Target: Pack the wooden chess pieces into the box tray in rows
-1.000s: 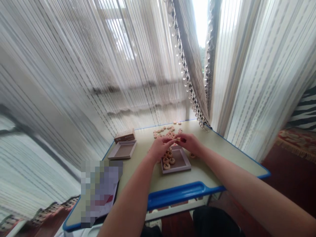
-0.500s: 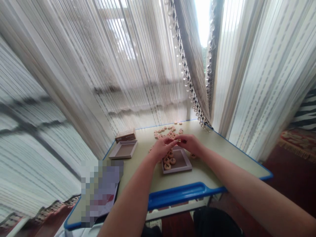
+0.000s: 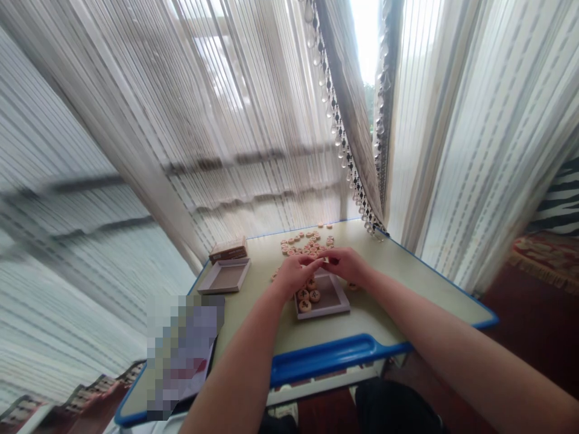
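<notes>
My left hand [image 3: 294,274] and my right hand [image 3: 344,263] meet over the far side of a shallow cardboard box tray [image 3: 340,308]. The fingers of both are bent and pinched together at the tips. Whatever lies between them is too small and hidden to make out. Inside the tray, along its left side, sit several round wooden Chinese chess pieces [image 3: 305,305] with dark characters. More pieces [image 3: 312,246] are spread on the table beyond my hands. One piece [image 3: 353,286] lies by the tray's right side, partly under my right wrist.
A second shallow box tray [image 3: 248,274] stands at the table's left, with a brown box [image 3: 228,247] behind it. A tablet-like device [image 3: 217,319], partly pixelated, lies at the left front. The table [image 3: 407,289] has a blue rim and front groove; curtains [image 3: 271,120] hang behind.
The view has shifted slightly. My hands stay together over the tray, with small finger movements; the pieces in the tray look the same.
</notes>
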{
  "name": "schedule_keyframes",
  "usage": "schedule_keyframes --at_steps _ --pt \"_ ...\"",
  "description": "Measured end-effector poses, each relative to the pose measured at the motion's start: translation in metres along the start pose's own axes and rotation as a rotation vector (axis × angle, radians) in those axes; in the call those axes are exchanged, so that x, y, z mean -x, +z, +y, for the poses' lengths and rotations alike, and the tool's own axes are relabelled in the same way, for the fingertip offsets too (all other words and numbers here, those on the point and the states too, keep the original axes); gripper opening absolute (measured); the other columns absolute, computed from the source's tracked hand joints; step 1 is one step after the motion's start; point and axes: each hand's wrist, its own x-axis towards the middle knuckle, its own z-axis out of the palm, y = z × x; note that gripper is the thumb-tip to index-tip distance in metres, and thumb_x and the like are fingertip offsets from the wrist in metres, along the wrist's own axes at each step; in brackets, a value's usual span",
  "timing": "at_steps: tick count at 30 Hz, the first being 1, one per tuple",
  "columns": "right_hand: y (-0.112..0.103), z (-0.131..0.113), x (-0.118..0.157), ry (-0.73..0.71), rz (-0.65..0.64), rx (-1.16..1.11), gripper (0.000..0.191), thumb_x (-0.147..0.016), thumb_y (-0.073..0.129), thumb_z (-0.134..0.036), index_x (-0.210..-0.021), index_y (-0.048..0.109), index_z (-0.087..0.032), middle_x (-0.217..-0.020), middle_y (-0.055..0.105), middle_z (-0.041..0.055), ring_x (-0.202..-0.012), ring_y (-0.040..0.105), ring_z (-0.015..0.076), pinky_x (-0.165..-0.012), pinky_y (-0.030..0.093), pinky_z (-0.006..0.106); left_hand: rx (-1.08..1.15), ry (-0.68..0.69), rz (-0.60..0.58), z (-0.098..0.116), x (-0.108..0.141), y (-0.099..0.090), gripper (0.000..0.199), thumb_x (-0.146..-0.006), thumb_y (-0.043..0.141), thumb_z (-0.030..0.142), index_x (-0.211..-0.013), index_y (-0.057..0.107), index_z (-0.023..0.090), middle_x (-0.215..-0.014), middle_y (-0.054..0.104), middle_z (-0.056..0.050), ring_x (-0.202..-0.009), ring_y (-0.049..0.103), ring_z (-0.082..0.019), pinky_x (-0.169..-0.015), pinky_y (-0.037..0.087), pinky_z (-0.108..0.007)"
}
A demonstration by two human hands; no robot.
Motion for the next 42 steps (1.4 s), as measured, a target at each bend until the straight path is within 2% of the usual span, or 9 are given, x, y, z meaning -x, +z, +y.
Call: schedule_keyframes --at_steps 11,16,21,28,36,42 --pt "-0.003 -0.008 0.000 -0.038 -0.032 -0.019 0.022 -0.076 0.055 -0.034 -0.086 0.069 -0.020 -0.059 0.057 -0.0004 -0.053 0.046 0.0089 -0.052 0.035 0.020 0.061 -0.049 0.029 0.007 0.000 -0.003 0.040 -0.069 0.055 0.051 -0.077 0.068 0.014 -0.071 0.066 -0.003 -0.068 0.058 -0.015 -0.062 0.044 -0.024" --pt "-0.009 -0.016 0.000 0.045 -0.001 -0.069 0.030 -0.074 0.056 -0.037 -0.092 0.067 -0.016 -0.051 0.052 -0.0025 -0.047 0.042 0.0083 -0.048 0.032 0.020 0.077 -0.056 0.044 0.005 0.000 -0.004 0.040 -0.069 0.055 0.050 -0.076 0.068 0.013 -0.070 0.066 -0.004 -0.066 0.058 -0.014 -0.060 0.044 -0.024" --pt "-0.015 -0.022 0.000 0.105 0.019 -0.084 0.032 -0.076 0.051 -0.040 -0.083 0.068 -0.014 -0.050 0.050 -0.0016 -0.047 0.042 0.0088 -0.046 0.029 0.021 0.136 -0.061 0.098 0.005 -0.001 -0.005 0.042 -0.068 0.056 0.052 -0.077 0.067 0.013 -0.071 0.067 -0.005 -0.065 0.059 -0.015 -0.059 0.044 -0.024" --pt "-0.008 -0.015 0.000 0.127 0.018 -0.070 0.028 -0.072 0.056 -0.037 -0.085 0.067 -0.015 -0.048 0.047 -0.0034 -0.045 0.040 0.0078 -0.045 0.029 0.020 0.116 -0.043 0.132 -0.002 -0.004 -0.002 0.041 -0.065 0.061 0.049 -0.079 0.067 0.012 -0.077 0.068 -0.007 -0.070 0.061 -0.016 -0.063 0.047 -0.026" --pt "-0.007 -0.010 0.001 0.116 0.003 -0.101 0.029 -0.070 0.058 -0.034 -0.090 0.066 -0.015 -0.049 0.046 -0.0043 -0.047 0.040 0.0077 -0.047 0.030 0.020 0.054 -0.008 0.117 -0.006 -0.005 -0.002 0.034 -0.065 0.064 0.043 -0.083 0.068 0.015 -0.082 0.069 -0.006 -0.075 0.063 -0.017 -0.069 0.049 -0.027" --pt "-0.005 -0.009 0.001 0.108 -0.022 -0.132 0.028 -0.071 0.058 -0.033 -0.091 0.066 -0.016 -0.049 0.046 -0.0046 -0.046 0.039 0.0077 -0.046 0.030 0.020 -0.008 0.000 0.105 -0.008 -0.003 -0.002 0.030 -0.066 0.064 0.039 -0.085 0.068 0.016 -0.081 0.069 -0.004 -0.073 0.062 -0.016 -0.067 0.049 -0.026"
